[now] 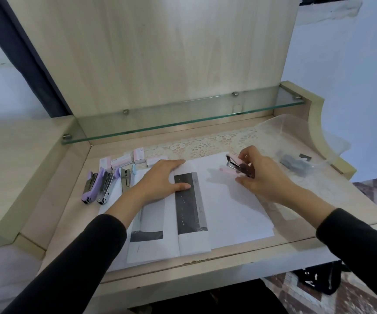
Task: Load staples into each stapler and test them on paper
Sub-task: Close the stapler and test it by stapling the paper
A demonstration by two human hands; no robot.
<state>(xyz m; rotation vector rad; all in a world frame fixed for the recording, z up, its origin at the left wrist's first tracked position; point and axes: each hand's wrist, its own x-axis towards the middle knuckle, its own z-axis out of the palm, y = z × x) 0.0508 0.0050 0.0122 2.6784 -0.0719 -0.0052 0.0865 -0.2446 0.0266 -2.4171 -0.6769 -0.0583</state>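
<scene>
1. Over the paper [232, 214], the right hand [264, 180] holds the pink stapler [236, 164], fingers curled round its rear, metal nose pointing left.
2. Beside it, the left hand [160, 180] lies flat, fingers straight, pressing the folded sheet [192, 223].
3. This stapler looks small, light and rigid; it is probably best gripped mid-body, thumb on top.
4. Thin paper slides, so keep it pinned.

Paper sheets [228, 211] at desk [58, 211] centre. Three staplers [104, 186] left of paper, staple boxes [121, 162] behind them. Plastic bag [296, 164] right of paper. Glass shelf [183, 118] behind all.
</scene>
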